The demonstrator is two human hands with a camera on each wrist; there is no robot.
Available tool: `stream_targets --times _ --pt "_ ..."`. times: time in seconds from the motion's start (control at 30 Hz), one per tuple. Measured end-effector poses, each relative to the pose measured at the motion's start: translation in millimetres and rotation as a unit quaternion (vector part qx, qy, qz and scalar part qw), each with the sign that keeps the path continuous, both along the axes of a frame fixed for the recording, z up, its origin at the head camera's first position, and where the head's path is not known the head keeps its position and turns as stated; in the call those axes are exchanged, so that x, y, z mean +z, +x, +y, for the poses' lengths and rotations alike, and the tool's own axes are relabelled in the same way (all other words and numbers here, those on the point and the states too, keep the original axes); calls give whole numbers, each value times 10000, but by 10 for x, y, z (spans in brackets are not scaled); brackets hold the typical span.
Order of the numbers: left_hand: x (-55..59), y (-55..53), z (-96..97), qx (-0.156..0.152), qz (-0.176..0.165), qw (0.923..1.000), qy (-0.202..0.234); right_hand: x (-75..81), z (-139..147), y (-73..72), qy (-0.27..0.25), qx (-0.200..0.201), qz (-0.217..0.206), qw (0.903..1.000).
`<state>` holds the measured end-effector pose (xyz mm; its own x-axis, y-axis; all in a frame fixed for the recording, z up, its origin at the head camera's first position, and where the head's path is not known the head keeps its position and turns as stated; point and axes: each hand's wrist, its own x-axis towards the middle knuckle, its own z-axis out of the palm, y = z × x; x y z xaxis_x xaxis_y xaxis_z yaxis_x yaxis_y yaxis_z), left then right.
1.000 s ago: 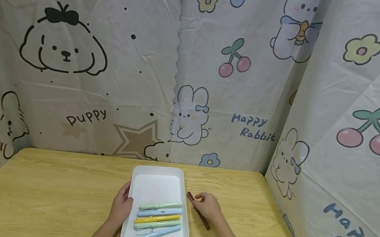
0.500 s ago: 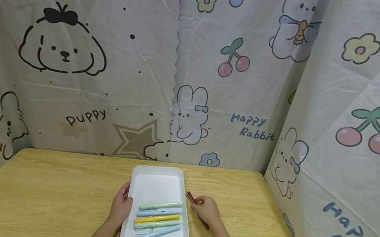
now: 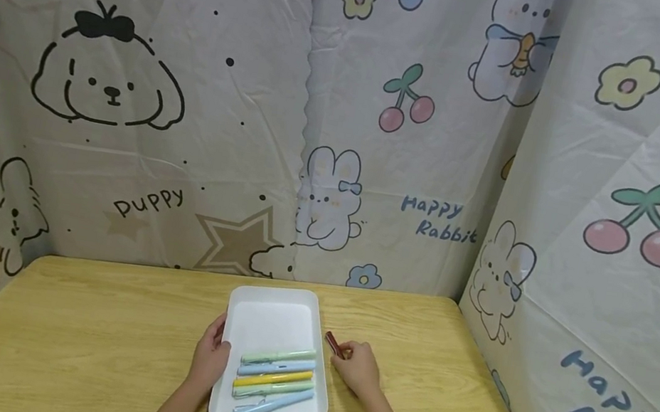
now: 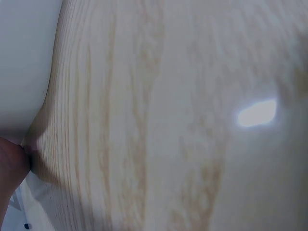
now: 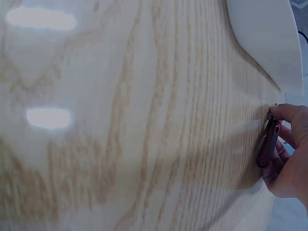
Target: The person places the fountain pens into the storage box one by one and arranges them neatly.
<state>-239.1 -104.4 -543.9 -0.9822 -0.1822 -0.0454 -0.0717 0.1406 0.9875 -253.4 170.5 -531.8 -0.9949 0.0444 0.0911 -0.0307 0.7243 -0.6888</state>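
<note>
A white rectangular tray (image 3: 274, 312) lies on the table in the head view, with several pens in its near half. Among them are a yellow pen (image 3: 273, 378), light green pens (image 3: 279, 357) and light blue pens (image 3: 272, 406). My left hand (image 3: 210, 360) holds the tray's left side, thumb at the rim. Just right of the tray, my right hand (image 3: 357, 369) pinches a dark red pen (image 3: 334, 343) between thumb and fingers. In the right wrist view the red pen (image 5: 267, 144) shows beneath the fingers; the hand hides part of it.
The wooden table (image 3: 109, 329) extends to both sides of the tray. Printed cloth (image 3: 243, 99) hangs behind the table and along its left and right sides. In the right wrist view, the tray's white wall (image 5: 269, 38) is close to the fingers.
My right hand has moved a little toward the viewer and its fingers have closed on the dark red pen, whose near end is now hidden. The left hand and tray stay put.
</note>
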Motion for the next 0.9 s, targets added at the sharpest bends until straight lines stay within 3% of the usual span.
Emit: stream_targets --times 0.3,0.73,0.9 --pt "-23 2 8 -3 0 10000 17 -26 18 20 146 55 57 9999" --pt "-31 -4 1 5 32 9999 99 80 84 -19 327 434 -151 9984" --pt "-30 -2 -4 -17 17 9999 102 155 79 -38 358 480 -3 9982"
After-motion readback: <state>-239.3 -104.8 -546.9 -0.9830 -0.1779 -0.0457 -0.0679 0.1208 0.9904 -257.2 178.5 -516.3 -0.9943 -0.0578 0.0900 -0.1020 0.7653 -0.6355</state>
